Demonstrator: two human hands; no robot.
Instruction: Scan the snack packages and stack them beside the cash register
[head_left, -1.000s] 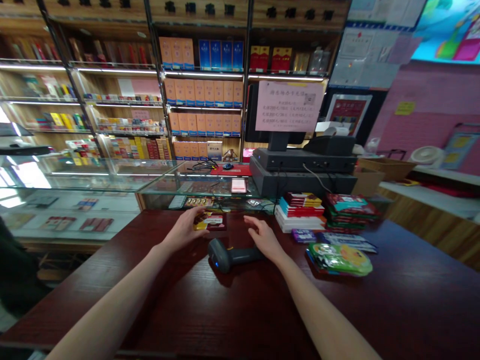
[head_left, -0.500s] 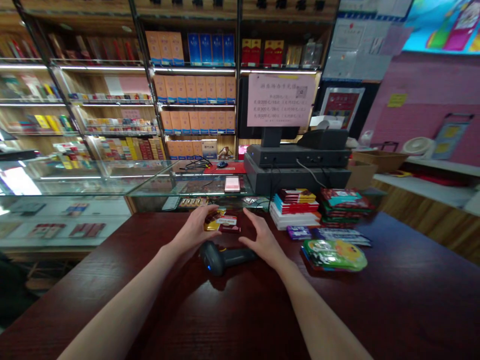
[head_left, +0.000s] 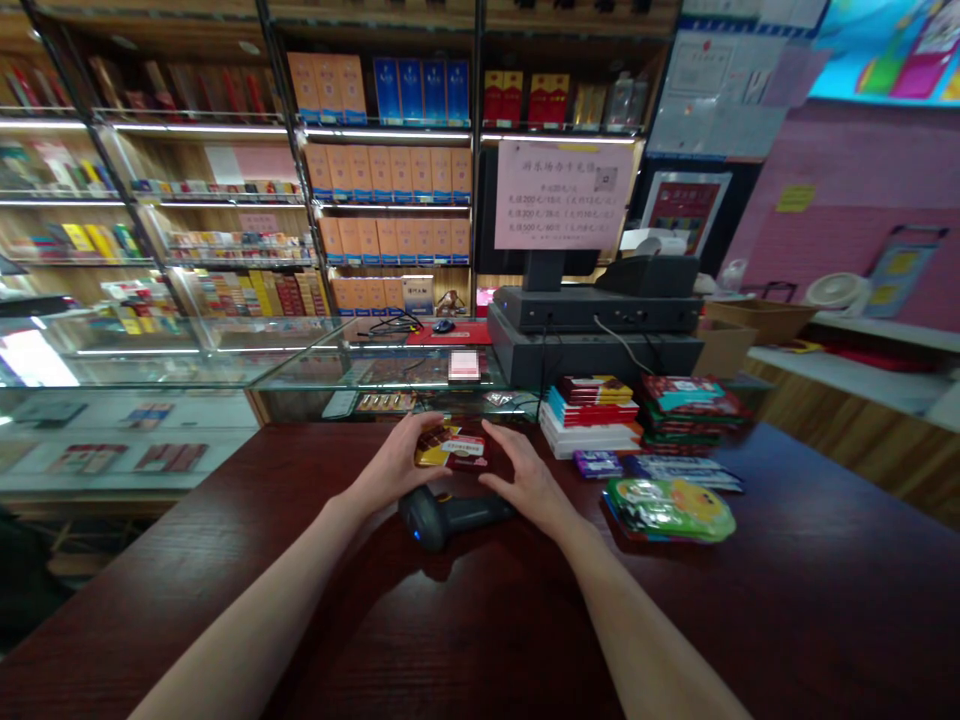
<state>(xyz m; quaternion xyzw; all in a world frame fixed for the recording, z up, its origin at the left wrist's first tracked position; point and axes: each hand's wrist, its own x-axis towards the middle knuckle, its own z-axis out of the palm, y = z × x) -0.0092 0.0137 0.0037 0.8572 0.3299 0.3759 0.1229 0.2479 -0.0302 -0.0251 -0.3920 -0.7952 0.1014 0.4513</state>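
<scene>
A flat brown, yellow and red chocolate packet [head_left: 466, 449] lies between my two hands, above the dark wooden counter. The thumb and fingers of my left hand [head_left: 394, 458] close around its left end. My right hand [head_left: 529, 478] is curved at the packet's right end, thumb and forefinger apart; whether it touches the edge I cannot tell. Just in front of the packet a black barcode scanner [head_left: 442, 518] with a blue light rests on the counter, its handle reaching toward my right hand.
To the right stand stacked chocolate boxes [head_left: 589, 425] and dark red packets [head_left: 686, 415]. Purple packets [head_left: 598, 464] and a green pack [head_left: 667, 510] lie before them. Behind are a glass case [head_left: 360, 372], a point-of-sale machine [head_left: 592, 312] and shelves of boxed goods [head_left: 390, 172].
The chocolate packet has shifted slightly right with my left hand, closer to my right hand's fingers. The scanner has stayed in place.
</scene>
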